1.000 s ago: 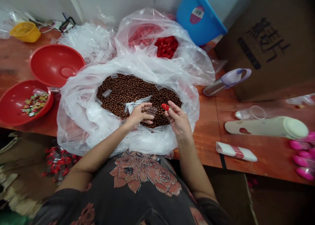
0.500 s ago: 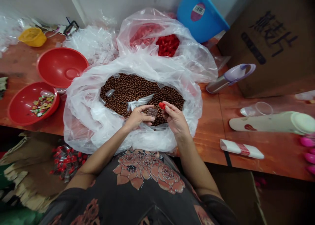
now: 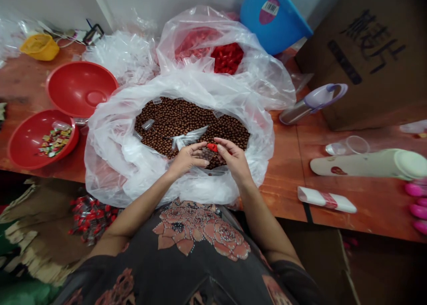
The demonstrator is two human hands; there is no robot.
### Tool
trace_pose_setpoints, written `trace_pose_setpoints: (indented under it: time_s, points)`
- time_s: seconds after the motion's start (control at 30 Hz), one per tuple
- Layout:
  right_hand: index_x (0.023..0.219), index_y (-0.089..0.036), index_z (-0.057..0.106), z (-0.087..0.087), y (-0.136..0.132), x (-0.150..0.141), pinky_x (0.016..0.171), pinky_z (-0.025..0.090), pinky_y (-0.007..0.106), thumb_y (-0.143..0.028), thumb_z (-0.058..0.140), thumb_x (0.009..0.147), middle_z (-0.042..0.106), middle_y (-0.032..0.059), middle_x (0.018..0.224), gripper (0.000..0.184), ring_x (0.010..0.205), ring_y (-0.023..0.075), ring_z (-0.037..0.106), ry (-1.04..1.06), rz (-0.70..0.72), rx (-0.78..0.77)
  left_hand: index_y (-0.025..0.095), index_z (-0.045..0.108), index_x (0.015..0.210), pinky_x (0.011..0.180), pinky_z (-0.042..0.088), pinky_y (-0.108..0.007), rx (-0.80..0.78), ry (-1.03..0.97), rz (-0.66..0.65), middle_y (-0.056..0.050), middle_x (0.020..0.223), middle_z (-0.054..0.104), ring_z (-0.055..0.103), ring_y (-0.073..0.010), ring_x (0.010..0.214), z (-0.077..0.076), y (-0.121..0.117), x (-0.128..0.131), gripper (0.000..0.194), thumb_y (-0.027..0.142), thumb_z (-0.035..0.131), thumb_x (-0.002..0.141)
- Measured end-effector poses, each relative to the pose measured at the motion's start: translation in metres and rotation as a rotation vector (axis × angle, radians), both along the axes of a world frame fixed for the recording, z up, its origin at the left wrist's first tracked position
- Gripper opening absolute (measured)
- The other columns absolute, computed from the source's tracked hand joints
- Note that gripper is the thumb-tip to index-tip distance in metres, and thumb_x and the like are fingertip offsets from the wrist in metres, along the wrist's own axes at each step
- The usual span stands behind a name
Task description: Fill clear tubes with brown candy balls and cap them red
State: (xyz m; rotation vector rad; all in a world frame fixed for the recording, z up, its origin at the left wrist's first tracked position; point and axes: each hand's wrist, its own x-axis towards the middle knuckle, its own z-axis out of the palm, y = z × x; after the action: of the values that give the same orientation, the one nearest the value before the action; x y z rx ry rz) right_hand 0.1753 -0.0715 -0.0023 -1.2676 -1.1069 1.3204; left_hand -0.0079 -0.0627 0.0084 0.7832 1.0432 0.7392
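My left hand is closed around a small clear plastic container with brown balls showing through it. In my right hand, thumb and fingers pinch a red cap, which sits right by the container's upper end; whether it is seated I cannot tell. Both hands are over a large clear plastic bag full of shiny brown balls. On the balls, near my left hand, lies a pale folded plastic piece. A clear container rests on them farther left.
Behind is a bag of red caps beside a blue bucket. Two red bowls stand left, one holding small wrapped pieces. Bottles and a carton are on the right. Red-capped containers lie below the table edge.
My right hand has moved slightly left, bringing the red cap to the clear container in my left hand. The left hand has stayed nearly in place.
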Motion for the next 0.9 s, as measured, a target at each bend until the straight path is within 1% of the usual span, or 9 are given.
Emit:
trace_pose_setpoints:
  time_s: [0.13,0.3,0.4,0.47,0.57,0.63,0.73,0.8,0.9]
  points:
    - [0.118,-0.03,0.069,0.002,-0.001,0.0,0.062,0.049,0.026,-0.038,0.064,0.087,0.069,-0.0013,0.091,0.032,0.065,0.0106,0.055,-0.039,-0.119,0.071,0.013,0.059,0.131,0.071,0.056,-0.028,-0.057,-0.026,0.033,-0.007,0.093,0.072,0.066,-0.0137,0.076,0.005,-0.001,-0.003,0.08,0.009,0.082,0.054]
    - [0.124,-0.033,0.064,0.002,-0.001,-0.008,0.053,0.047,0.025,-0.04,0.063,0.088,0.069,-0.0009,0.093,0.037,0.061,0.01,0.054,0.054,0.054,0.047,0.014,0.06,0.13,0.068,0.055,-0.027,-0.035,-0.035,-0.031,-0.004,0.087,0.072,0.065,-0.0123,0.07,0.007,-0.003,-0.006,0.077,0.009,0.082,0.056]
    - [0.122,-0.031,0.064,-0.002,0.0,-0.009,0.052,0.045,0.024,-0.039,0.063,0.088,0.066,-0.0018,0.087,0.036,0.057,0.0093,0.051,0.011,-0.032,0.04,0.015,0.056,0.133,0.067,0.055,-0.027,-0.066,-0.011,0.003,-0.003,0.086,0.072,0.065,-0.0118,0.066,0.009,-0.004,-0.009,0.08,0.009,0.081,0.057]
    - [0.124,-0.032,0.063,-0.001,-0.002,-0.008,0.053,0.045,0.025,-0.039,0.063,0.088,0.066,-0.0018,0.089,0.037,0.057,0.0091,0.05,0.002,-0.091,0.071,0.015,0.054,0.135,0.066,0.055,-0.028,-0.079,-0.003,0.019,-0.004,0.086,0.073,0.065,-0.012,0.065,0.01,-0.005,-0.01,0.082,0.009,0.08,0.057]
    - [0.128,-0.035,0.06,0.005,-0.007,-0.011,0.055,0.046,0.026,-0.039,0.062,0.089,0.067,-0.0013,0.095,0.039,0.06,0.0097,0.053,0.037,-0.026,0.088,0.015,0.054,0.135,0.065,0.055,-0.028,-0.075,0.0,0.023,-0.004,0.085,0.072,0.065,-0.0128,0.065,0.014,-0.006,-0.01,0.082,0.01,0.081,0.057]
    - [0.124,-0.034,0.063,0.009,-0.009,-0.013,0.054,0.045,0.025,-0.039,0.062,0.089,0.066,-0.0021,0.086,0.036,0.059,0.0101,0.052,0.055,-0.01,0.063,0.015,0.055,0.133,0.066,0.055,-0.028,-0.065,0.008,0.025,-0.004,0.086,0.072,0.066,-0.013,0.067,0.017,-0.007,-0.009,0.08,0.011,0.081,0.057]
    - [0.115,-0.031,0.068,0.01,-0.008,-0.013,0.051,0.04,0.024,-0.039,0.06,0.09,0.061,-0.0037,0.069,0.028,0.056,0.0104,0.049,0.051,-0.047,0.022,0.016,0.056,0.133,0.068,0.056,-0.028,-0.001,0.019,0.017,-0.005,0.092,0.073,0.067,-0.0139,0.072,0.019,-0.006,-0.01,0.079,0.012,0.081,0.057]
    - [0.109,-0.03,0.071,0.009,-0.005,-0.012,0.052,0.04,0.024,-0.038,0.059,0.09,0.062,-0.0034,0.069,0.024,0.056,0.0106,0.049,0.001,-0.029,0.02,0.016,0.057,0.133,0.071,0.056,-0.028,0.042,0.023,0.003,-0.006,0.094,0.073,0.068,-0.0147,0.076,0.016,-0.005,-0.011,0.078,0.011,0.081,0.058]
    - [0.1,-0.028,0.073,0.009,0.0,-0.01,0.06,0.045,0.026,-0.036,0.059,0.089,0.068,-0.0016,0.077,0.02,0.066,0.0136,0.057,-0.11,0.082,0.061,0.016,0.06,0.13,0.078,0.056,-0.03,0.088,0.024,-0.044,-0.007,0.1,0.074,0.069,-0.0166,0.085,0.007,-0.002,-0.011,0.075,0.01,0.079,0.058]
